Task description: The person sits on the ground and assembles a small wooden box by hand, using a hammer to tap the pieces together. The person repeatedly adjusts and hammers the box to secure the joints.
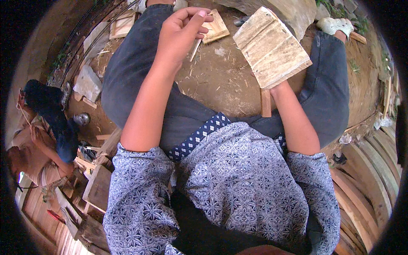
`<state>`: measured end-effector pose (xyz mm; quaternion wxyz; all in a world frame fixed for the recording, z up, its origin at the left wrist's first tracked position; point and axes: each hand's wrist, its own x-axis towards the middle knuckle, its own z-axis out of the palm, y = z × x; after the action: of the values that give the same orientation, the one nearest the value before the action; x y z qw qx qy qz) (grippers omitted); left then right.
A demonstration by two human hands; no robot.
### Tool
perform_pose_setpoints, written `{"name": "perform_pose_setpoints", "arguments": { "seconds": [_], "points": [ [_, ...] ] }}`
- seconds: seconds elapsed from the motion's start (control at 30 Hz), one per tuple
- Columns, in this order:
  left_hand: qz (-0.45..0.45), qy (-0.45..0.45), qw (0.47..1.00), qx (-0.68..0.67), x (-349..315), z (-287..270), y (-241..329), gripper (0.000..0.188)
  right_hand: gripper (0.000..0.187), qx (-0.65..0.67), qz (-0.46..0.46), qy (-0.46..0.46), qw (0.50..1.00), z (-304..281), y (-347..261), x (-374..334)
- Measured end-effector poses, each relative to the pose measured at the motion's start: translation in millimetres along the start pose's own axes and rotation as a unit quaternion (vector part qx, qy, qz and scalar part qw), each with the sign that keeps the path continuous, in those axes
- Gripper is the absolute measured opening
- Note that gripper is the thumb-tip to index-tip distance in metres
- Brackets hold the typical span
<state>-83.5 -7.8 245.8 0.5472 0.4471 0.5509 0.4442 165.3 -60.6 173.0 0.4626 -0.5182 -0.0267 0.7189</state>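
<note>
My left hand [182,34] is raised at the upper middle, its thumb pressed to curled fingers; anything pinched there is too small to make out. A thin pale wood strip [195,50] shows just below it. Behind the hand a light wooden board [216,27] lies on the ground. My right hand [278,88] is mostly hidden under a squarish, stained panel of joined wooden slats [274,46], which it appears to hold up tilted. A brown wooden stick [266,103] juts from beneath the panel beside my wrist. Past the panel's far left corner shows a dark metal piece [241,21].
Dirt ground [221,85] strewn with wood shavings lies between my bent legs. A large stone [293,12] stands beyond. At left, another person [42,136] sits near a wooden box [98,187] and scraps. Long curved planks [361,182] are stacked at right.
</note>
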Motion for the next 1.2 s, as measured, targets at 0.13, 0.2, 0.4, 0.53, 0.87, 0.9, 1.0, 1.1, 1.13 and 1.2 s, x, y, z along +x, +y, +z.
{"name": "perform_pose_setpoints", "arguments": {
  "seconds": [0.13,0.2,0.4,0.53,0.87,0.9,1.0,1.1,1.13,1.2],
  "points": [
    [0.004,0.009,1.0,-0.003,-2,-3,2,0.029,0.046,-0.078,-0.042,0.024,0.996,5,2,-12],
    [0.027,0.027,0.999,-0.002,3,-10,6,0.027,0.04,-0.183,-0.102,0.036,0.977,17,5,-20],
    [0.139,0.206,0.969,-0.017,-1,-82,85,0.029,0.038,-0.367,-0.194,0.104,0.904,-18,41,19],
    [0.14,0.246,0.959,0.001,18,-172,103,0.03,0.036,-0.378,-0.187,0.156,0.893,-50,65,37],
    [-0.101,-0.088,0.793,0.594,103,-287,-102,0.048,0.039,-0.4,-0.073,0.196,0.892,-28,56,11],
    [-0.105,-0.109,0.74,0.656,109,-283,-121,0.046,0.038,-0.396,-0.077,0.2,0.893,-29,55,12],
    [-0.087,-0.111,0.617,0.774,105,-274,-171,0.044,0.036,-0.38,-0.041,0.203,0.901,-20,51,3],
    [-0.037,-0.072,0.614,0.785,91,-296,-189,0.043,0.034,-0.374,-0.048,0.183,0.908,-11,53,1],
    [-0.041,-0.11,0.62,0.776,91,-309,-186,0.042,0.034,-0.373,-0.041,0.185,0.908,-9,54,1],
    [-0.087,-0.104,0.699,0.702,90,-308,-172,0.038,0.033,-0.366,-0.034,0.195,0.909,-6,52,1]
  ]
}}
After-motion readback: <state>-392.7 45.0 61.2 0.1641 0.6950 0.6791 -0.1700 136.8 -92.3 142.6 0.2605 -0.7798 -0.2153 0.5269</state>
